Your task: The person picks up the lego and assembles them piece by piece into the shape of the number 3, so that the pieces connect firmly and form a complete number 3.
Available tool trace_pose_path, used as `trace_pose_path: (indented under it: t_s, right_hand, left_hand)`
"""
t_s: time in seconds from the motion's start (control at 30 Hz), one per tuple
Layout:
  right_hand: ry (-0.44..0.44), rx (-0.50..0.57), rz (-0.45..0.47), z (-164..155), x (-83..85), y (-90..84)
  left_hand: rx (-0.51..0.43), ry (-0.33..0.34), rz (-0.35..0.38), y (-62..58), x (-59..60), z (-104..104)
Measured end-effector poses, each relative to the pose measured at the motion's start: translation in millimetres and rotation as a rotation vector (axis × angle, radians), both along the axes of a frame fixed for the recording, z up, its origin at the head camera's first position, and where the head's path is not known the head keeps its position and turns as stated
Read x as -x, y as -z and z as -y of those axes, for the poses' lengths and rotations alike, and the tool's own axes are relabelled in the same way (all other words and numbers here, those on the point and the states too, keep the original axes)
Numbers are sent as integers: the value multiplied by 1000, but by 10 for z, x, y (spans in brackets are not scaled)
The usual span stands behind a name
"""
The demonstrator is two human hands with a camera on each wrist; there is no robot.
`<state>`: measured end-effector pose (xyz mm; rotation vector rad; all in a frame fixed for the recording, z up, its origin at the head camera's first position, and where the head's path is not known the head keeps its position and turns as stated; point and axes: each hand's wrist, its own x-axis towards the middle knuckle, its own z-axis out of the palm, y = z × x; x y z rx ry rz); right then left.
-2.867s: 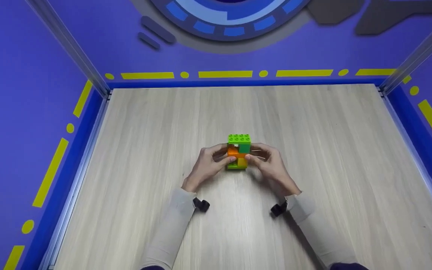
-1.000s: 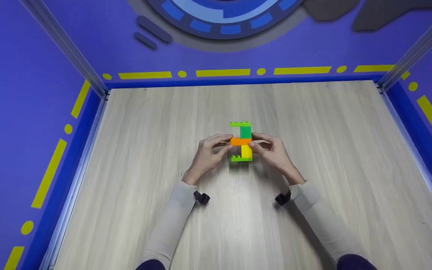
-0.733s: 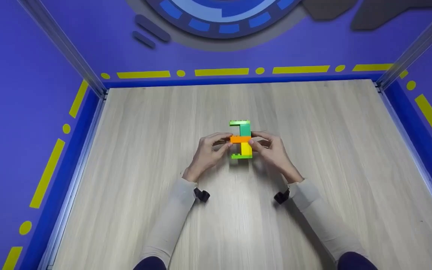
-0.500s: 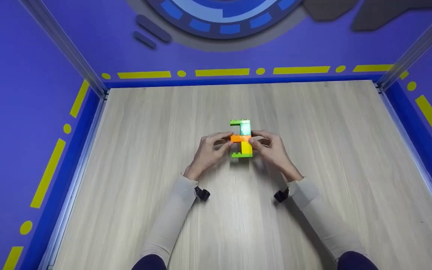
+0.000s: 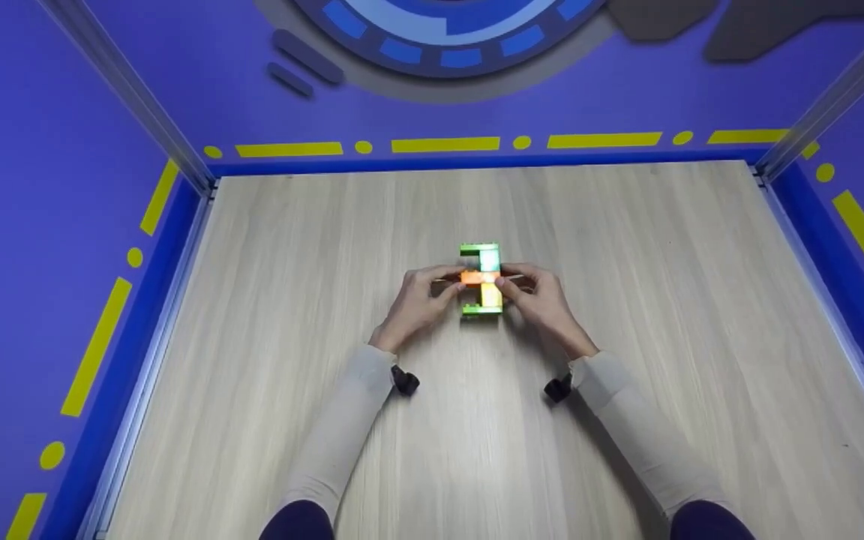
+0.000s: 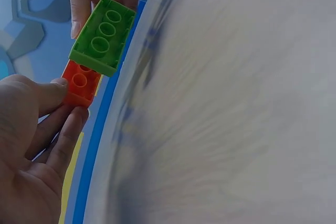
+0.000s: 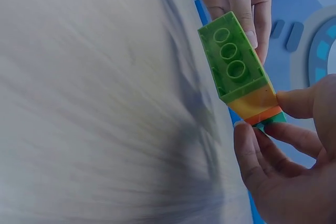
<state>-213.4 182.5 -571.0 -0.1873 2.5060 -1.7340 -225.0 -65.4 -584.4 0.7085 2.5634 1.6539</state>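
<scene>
A small assembly of toy building bricks (image 5: 490, 260) is held between both hands at the middle of the table. It stacks a lime green top piece (image 5: 479, 246), a green brick, an orange brick (image 5: 471, 277), a yellow brick (image 5: 491, 295) and a lime green bottom piece (image 5: 473, 310). My left hand (image 5: 418, 301) pinches the orange brick's free end between thumb and fingers. Across from it, my right hand (image 5: 546, 301) grips the stacked side, its thumb near the orange-yellow joint. Both wrist views show the hollow underside of the bottom piece (image 6: 102, 38) (image 7: 233, 59).
The pale wood-grain table (image 5: 312, 247) spreads around the hands. Blue panels with yellow markings (image 5: 445, 145) and metal corner posts (image 5: 132, 90) enclose its back and sides. A small black wrist camera (image 5: 405, 381) is worn on each wrist.
Both hands have moved a little farther from the body with the brick assembly. It has tipped so its side faces the head camera, and bright glare now lies on it.
</scene>
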Motion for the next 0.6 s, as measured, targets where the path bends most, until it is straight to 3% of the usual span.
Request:
trace_pose_path:
  t_s: [0.23, 0.6]
  right_hand:
    - [-11, -48, 8, 4, 31, 61]
    - [2, -86, 35, 8, 59, 109]
  left_hand:
    - [17, 7, 74, 50, 24, 6]
    - [73, 7, 85, 104, 52, -4]
